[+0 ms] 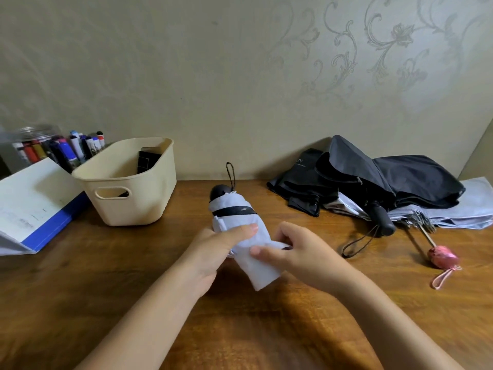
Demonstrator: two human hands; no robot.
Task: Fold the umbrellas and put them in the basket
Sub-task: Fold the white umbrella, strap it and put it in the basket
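Your left hand [213, 247] grips the pale folded umbrella [240, 222] from its left side, thumb pressed across the fabric on top. Your right hand [296, 252] pinches the loose fabric at the near end of the same umbrella, fingers curled onto it. The umbrella sits near the middle of the tabletop [106, 276], angled so that its black handle [218, 190] and wrist loop [230, 173] point toward the far edge. A black strap [234, 210] runs round the canopy just below the handle. Whether the umbrella touches the tabletop cannot be determined.

The cream basket [133, 206] stands toward the far left, well apart from both hands, with a dark item [146, 158] inside it. Along the far right edge lies a pile of black umbrellas [400, 180], loosely collapsed, on top of a pale umbrella [474, 206] whose pink handle [442, 257] points toward the near edge. A jar of markers [40, 145] and a blue-and-white folder [34, 201] occupy the far left corner.
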